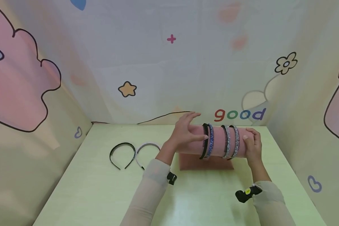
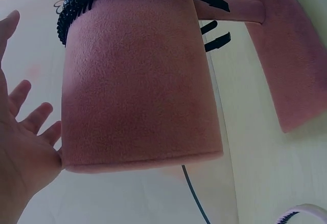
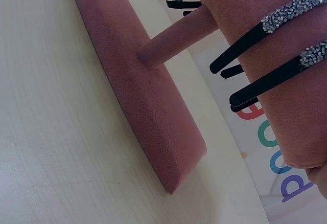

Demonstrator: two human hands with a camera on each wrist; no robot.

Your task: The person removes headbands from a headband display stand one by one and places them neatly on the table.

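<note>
Headbands [image 1: 211,139]: four on stand [image 1: 218,142], two on table [image 1: 96,188]

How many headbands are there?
6. On the pink stand: a black headband, a blue one, two silvery ones. On the table: another black one, a white one partly hidden by the left arm.

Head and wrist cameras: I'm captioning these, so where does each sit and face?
Head: on the head, facing forward and down at the pink holder; left hand, right hand and forearms show.
Left wrist: on that wrist, facing the holder's left end; left hand partly shows.
Right wrist: on that wrist, facing the base; right hand barely shows.
Head and right wrist share the "good" lettering.
</note>
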